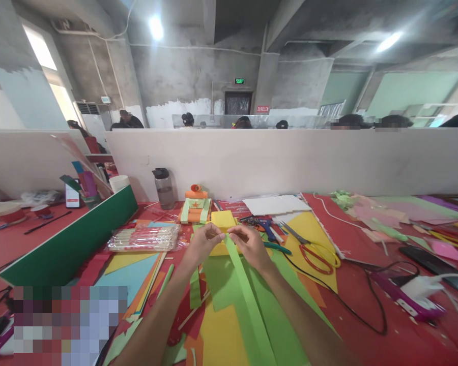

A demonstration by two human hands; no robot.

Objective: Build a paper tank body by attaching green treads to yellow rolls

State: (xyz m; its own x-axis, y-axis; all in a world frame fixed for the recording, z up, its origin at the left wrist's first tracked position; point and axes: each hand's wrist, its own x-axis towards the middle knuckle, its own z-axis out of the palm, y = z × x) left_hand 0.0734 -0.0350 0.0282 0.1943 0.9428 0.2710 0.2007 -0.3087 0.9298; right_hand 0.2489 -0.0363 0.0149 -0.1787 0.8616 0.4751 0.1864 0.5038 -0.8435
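Observation:
A long light-green paper strip (245,290) runs from my fingertips down toward me over the table. My left hand (206,241) pinches the strip's far end between thumb and fingers. Close beside it, my right hand (248,243) pinches the same end, the fingertips of both hands nearly touching. Just behind the hands is a yellow paper block (222,218), partly hidden by them. Sheets of green paper (282,310) and yellow paper (222,338) lie beneath my forearms. Farther back stands an orange paper model (195,207) with pale green bands and a star.
To the right lie scissors (309,246) with red and yellow handles, a blue glue gun (267,230) and a purple power strip (408,300). On the left are wrapped paper sticks (143,238), a water bottle (164,189) and a green divider (76,234). A white partition (290,157) closes off the back.

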